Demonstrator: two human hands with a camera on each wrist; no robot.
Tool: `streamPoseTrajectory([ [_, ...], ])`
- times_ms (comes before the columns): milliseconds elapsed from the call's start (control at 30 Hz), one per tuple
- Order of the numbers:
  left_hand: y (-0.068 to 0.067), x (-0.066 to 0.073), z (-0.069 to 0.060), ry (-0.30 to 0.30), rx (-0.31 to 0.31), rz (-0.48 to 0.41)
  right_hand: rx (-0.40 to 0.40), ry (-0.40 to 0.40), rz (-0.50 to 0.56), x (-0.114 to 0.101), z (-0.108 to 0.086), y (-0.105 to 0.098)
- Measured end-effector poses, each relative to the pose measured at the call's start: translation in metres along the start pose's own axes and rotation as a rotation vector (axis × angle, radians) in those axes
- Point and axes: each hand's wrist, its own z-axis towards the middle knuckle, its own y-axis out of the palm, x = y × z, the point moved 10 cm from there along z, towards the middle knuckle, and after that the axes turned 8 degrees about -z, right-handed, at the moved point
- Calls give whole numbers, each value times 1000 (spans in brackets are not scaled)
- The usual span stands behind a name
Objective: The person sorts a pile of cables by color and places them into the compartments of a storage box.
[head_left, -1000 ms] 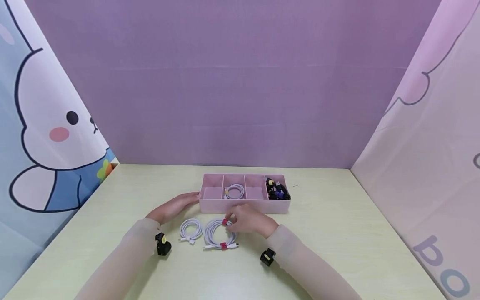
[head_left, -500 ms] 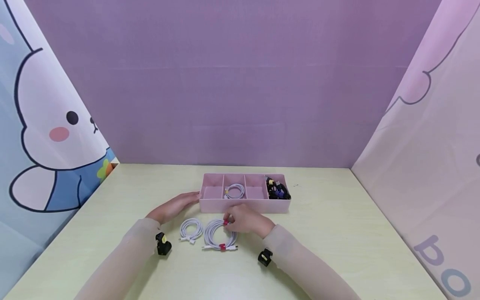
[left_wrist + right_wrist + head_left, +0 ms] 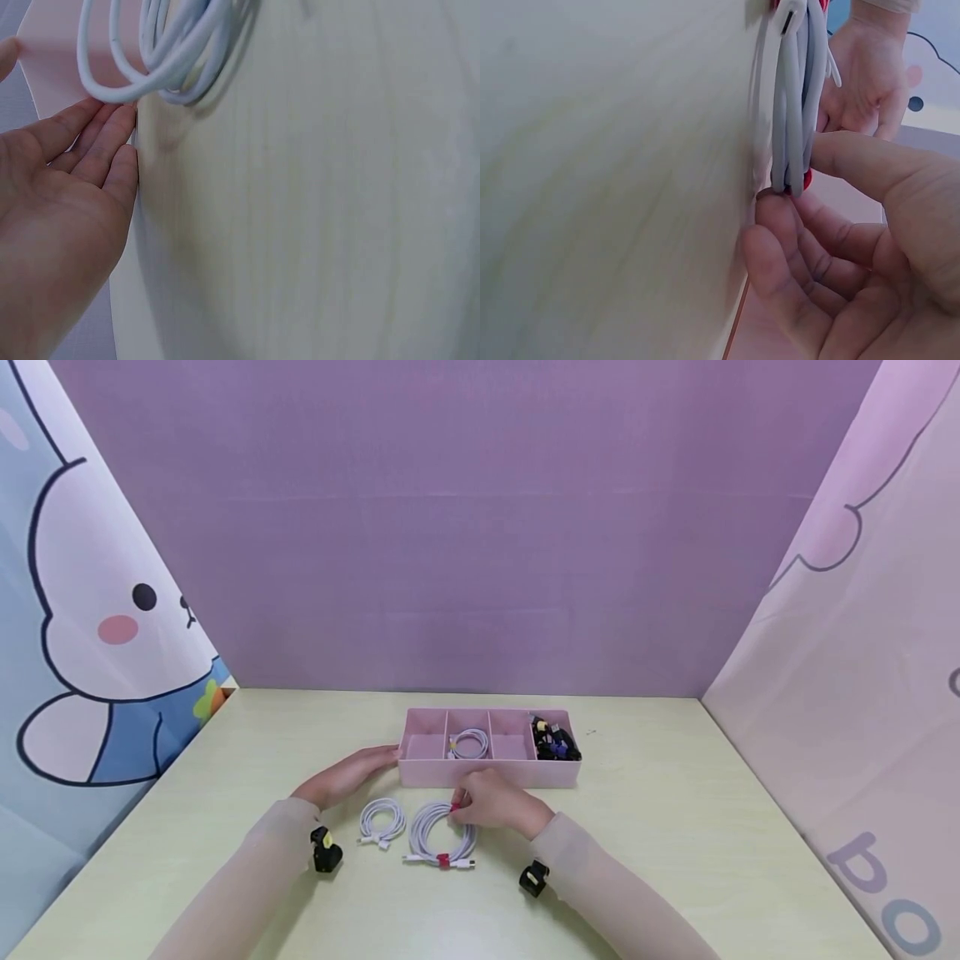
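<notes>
Right hand (image 3: 495,797): fingers pinch the big white coil (image 3: 795,112) at its one-o'clock red strap (image 3: 808,180)! | Left hand (image 3: 351,775): fingers straight, touching nine o'clock of the pink box (image 3: 442,772) | Big white coil: box's seven o'clock, smaller coil (image 3: 365,821) beside it at nine

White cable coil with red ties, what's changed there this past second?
The larger white cable coil has shifted slightly down the head view, its near end most, with the right hand pinching it at the far red tie. The left hand, the pink divided box and the smaller white cable coil stayed put.
</notes>
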Motion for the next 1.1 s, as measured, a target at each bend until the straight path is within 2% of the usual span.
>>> streamPoseTrajectory([
  [567,1,0,-1,1,-3,-3,48,-37,52,4,-4,-7],
  [833,-1,-3,0,-31,12,2,55,-51,49,6,-6,-10],
  [1100,1,-1,-1,-6,-2,-17,68,-65,60,7,-9,-14],
])
